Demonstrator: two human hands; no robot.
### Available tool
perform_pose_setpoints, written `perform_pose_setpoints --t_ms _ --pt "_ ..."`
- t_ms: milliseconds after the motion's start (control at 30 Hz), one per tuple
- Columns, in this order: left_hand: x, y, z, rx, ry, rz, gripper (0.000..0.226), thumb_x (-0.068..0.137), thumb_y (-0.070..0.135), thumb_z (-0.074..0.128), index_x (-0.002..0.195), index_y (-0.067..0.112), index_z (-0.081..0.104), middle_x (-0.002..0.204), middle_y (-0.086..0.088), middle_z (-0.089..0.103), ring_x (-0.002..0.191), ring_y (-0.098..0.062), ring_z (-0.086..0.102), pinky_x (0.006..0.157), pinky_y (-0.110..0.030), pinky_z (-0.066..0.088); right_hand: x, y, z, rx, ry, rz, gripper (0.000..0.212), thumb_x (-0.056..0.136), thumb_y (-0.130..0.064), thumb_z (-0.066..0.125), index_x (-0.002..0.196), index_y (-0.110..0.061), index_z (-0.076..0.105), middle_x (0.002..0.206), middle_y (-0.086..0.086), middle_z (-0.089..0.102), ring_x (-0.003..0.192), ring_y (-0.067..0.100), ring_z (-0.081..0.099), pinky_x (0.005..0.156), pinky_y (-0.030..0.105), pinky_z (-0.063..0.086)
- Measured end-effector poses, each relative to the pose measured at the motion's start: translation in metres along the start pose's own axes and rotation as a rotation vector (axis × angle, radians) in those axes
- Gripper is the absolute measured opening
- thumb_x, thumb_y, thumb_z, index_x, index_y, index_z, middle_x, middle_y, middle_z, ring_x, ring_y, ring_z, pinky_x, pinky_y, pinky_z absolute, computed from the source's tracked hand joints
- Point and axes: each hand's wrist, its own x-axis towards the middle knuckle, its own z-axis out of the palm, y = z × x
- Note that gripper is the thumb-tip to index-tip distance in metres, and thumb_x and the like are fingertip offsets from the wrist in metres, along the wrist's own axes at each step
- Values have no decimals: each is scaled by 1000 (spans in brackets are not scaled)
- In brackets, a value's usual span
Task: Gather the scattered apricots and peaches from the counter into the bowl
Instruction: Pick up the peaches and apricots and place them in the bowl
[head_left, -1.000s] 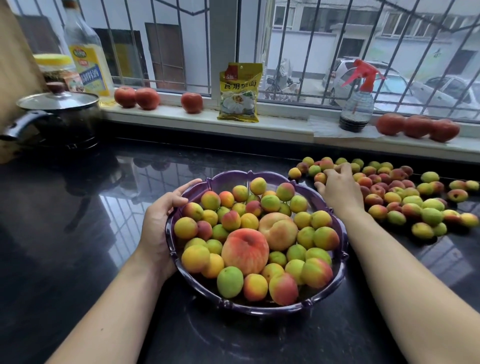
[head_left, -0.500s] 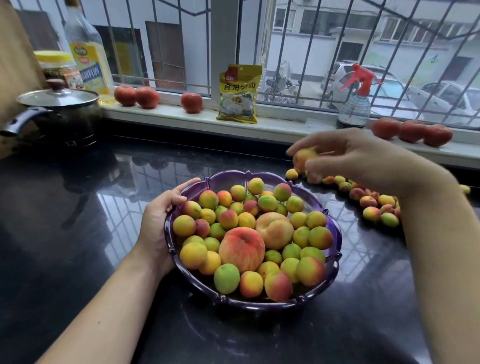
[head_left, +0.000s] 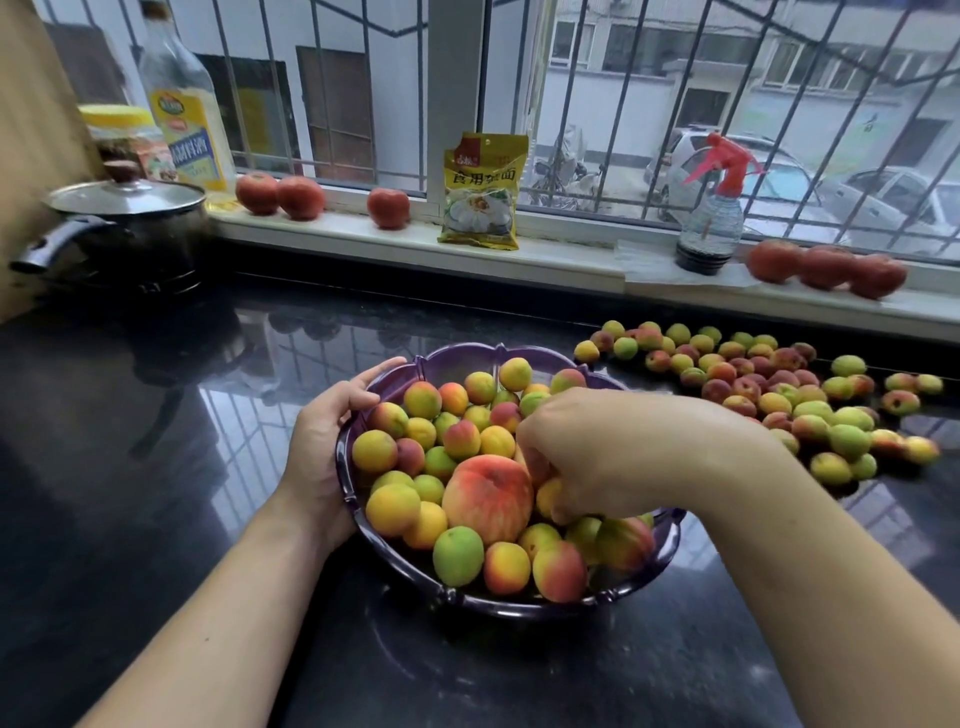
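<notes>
Purple bowl (head_left: 670, 540) sits on the black tabletop (head_left: 130, 467) at centre frame, heaped with small apricots (head_left: 392, 509) in yellow, green and red. One large peach (head_left: 488, 499) lies among them, near the bowl's middle.

Right hand (head_left: 608, 457) is down inside the bowl, at about 3 o'clock from the peach, knuckles up, fingers curled into the fruit. An apricot shows under the fingertips; whether it is pinched or only touched, cannot tell.

Left hand (head_left: 322, 457) grips the bowl's rim at 9 o'clock, thumb over the edge, fingers wrapped round the outer wall.

Scattered apricots (head_left: 769, 395) still lie on the tabletop at 2 o'clock from the bowl, a loose spread reaching toward the right edge of frame.

Beyond, along the windowsill (head_left: 571, 260): three red fruits (head_left: 826, 267) at 2 o'clock, a spray bottle (head_left: 711, 228) with red trigger just left of them, a yellow food packet (head_left: 483, 192) at 12 o'clock, three more red fruits (head_left: 301, 197) at 11 o'clock. A tall oil bottle (head_left: 182, 114) and a yellow-lidded jar (head_left: 122, 130) stand at 10 o'clock, a lidded dark pot (head_left: 124, 228) in front of them.
</notes>
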Motion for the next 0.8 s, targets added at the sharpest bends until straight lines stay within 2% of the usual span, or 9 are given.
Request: perform_pose_setpoints --t_ms 100,233,333,400,500,567,633,700,800 --pt "0 0 0 -8 -2 0 51 97 17 40 141 11 65 132 -22 72 111 -36 71 95 -49 61 1 1 1 -17 5 2 15 91 -26 68 101 -15 69 96 0 62 79 15 59 52 22 42" --pt "1 0 -1 -3 -5 -1 50 97 16 40 139 12 66 127 -21 73 105 -34 73 87 -47 65 2 2 3 -21 29 -22 11 92 -25 68 97 -16 70 90 -1 63 76 14 58 51 20 38" --pt "0 0 -1 10 1 5 51 97 16 40 140 11 65 133 -23 71 111 -36 70 95 -49 60 -2 6 -2 18 50 -36 20 91 -33 70 108 -23 71 99 -6 67 88 13 62 68 25 53" --pt "-2 0 1 8 -8 7 52 97 16 39 142 10 64 135 -24 69 113 -37 69 99 -50 58 -16 21 -13 210 113 6 29 91 -36 72 119 -33 66 102 -14 67 89 6 64 76 25 54" --pt "-3 0 3 4 -6 11 49 98 16 38 138 10 66 125 -21 74 101 -33 74 86 -45 64 -39 63 -14 647 542 172 13 94 -24 70 105 -31 69 84 -11 71 67 7 70 60 24 54" --pt "-3 0 4 14 -7 14 48 98 15 38 135 12 68 119 -18 75 91 -28 76 75 -39 64 -45 88 14 740 911 411 11 95 -17 65 96 -26 70 76 -7 71 55 7 67 52 24 53" --pt "-4 -1 4 23 -16 19 50 98 16 38 139 11 66 117 -16 75 91 -26 76 77 -38 64 -48 102 61 768 1177 654 13 96 -12 61 96 -20 71 82 -4 70 61 0 64 57 10 47" --pt "-5 -2 4 19 -27 24 51 98 16 38 142 11 64 114 -14 76 89 -25 77 74 -37 66 -51 113 109 798 1304 855 15 97 -11 57 104 -14 71 97 2 69 87 7 67 71 11 45" --pt "-7 -3 5 11 -48 32 49 100 17 37 141 11 64 106 -12 78 84 -24 77 71 -37 66 -50 127 144 803 1284 1024 21 96 -10 54 110 -11 70 113 11 67 103 31 66 86 25 47"
